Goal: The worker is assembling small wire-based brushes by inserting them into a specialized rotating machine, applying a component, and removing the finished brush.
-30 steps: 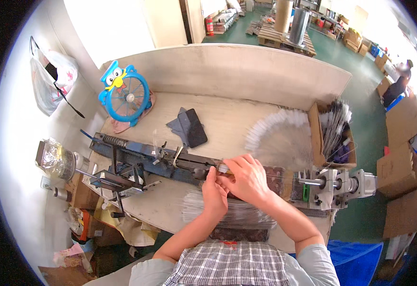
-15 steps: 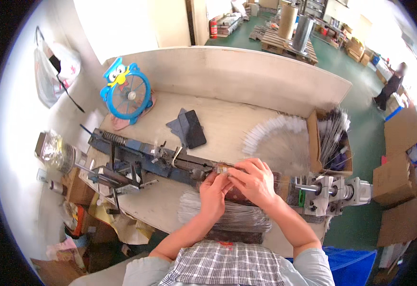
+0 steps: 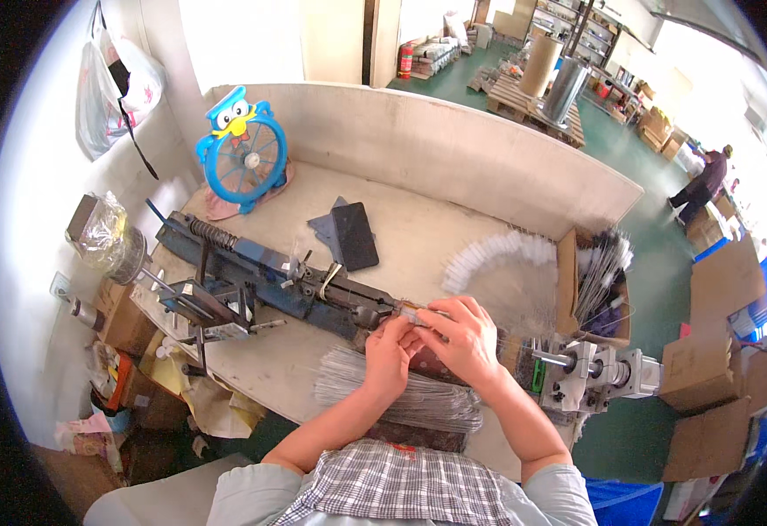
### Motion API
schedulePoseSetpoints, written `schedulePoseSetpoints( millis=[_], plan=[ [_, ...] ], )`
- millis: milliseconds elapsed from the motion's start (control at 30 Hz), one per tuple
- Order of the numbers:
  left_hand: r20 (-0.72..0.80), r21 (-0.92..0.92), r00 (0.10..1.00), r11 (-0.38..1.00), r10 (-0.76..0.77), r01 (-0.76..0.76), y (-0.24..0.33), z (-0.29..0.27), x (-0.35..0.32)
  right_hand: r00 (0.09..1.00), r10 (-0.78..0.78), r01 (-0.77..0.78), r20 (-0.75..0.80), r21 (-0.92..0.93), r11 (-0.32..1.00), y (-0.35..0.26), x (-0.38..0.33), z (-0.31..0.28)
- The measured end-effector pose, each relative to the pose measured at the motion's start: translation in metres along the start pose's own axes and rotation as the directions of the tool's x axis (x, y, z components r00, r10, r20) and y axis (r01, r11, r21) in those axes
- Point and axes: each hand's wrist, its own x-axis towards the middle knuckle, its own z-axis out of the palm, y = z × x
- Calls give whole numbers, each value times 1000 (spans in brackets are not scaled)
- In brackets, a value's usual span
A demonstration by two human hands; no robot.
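Head view showed 2 bare hands meeting over a pale worktable (image 3: 418, 230), their fingers bent and fingertips close together. Between them, at the right end of a long blue-and-dark metal fixture (image 3: 260, 259), lay a small pale piece (image 3: 411, 313), partly hidden. The left hand (image 3: 389, 352) was curled just below it and the right hand (image 3: 462, 340) reached over it from the right; I cannot tell whether either pinched it firmly or only touched it. A bundle of thin greyish strands (image 3: 427, 396) lay on the near side of the hands. Farther back, white-tipped strands (image 3: 499, 256) spread in an arc beside an open cardboard box (image 3: 567, 285). A dark flat device (image 3: 355, 237) and a blue fan (image 3: 214, 180) stood well apart from the hands.
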Motion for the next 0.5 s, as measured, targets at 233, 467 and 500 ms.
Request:
schedulePoseSetpoints(
  millis=[233,467,500],
  plan=[
    [11,75,997,994,80,-80,2,8,-6,998,21,-20,-63,4,1000,1,-4,6],
    [-16,118,997,991,69,-67,0,6,1,1000,7,-7,-26,-6,1000,6,0,2],
    [-18,95,997,993,72,-70,2,9,0,999,-4,4,-33,-7,1000,7,-1,4]
  ],
)
